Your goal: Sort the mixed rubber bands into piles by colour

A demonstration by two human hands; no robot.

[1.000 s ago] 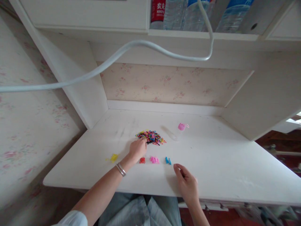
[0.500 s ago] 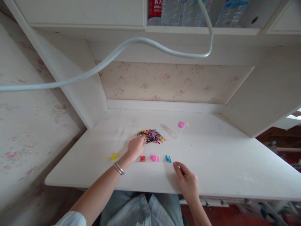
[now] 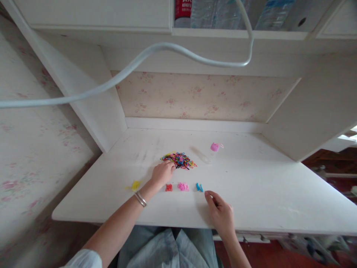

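A heap of small, many-coloured rubber bands (image 3: pixel 182 160) lies on the white desk. My left hand (image 3: pixel 163 173) rests against the heap's near left edge, fingers curled together over it; what they grip, if anything, is hidden. Closer to me is a row of small single-colour groups: yellow bands (image 3: pixel 135 185), red bands (image 3: pixel 169 187), pink bands (image 3: pixel 183 187) and blue bands (image 3: pixel 199 187). Just right of the blue ones hovers my right hand (image 3: pixel 221 212), thumb and forefinger pinched; I cannot make out anything between them.
Behind the heap, a clear container (image 3: pixel 205 159) lies on the desk (image 3: pixel 264 186), near a pink lid or tag with a loop (image 3: pixel 214 147). A white cable (image 3: pixel 167 46) crosses the view overhead. Bottles (image 3: pixel 202 15) stand in the shelf above.
My left hand has shifted very slightly to the right along the near edge of the heap. My right hand stays pinched in the same place beside the blue bands.
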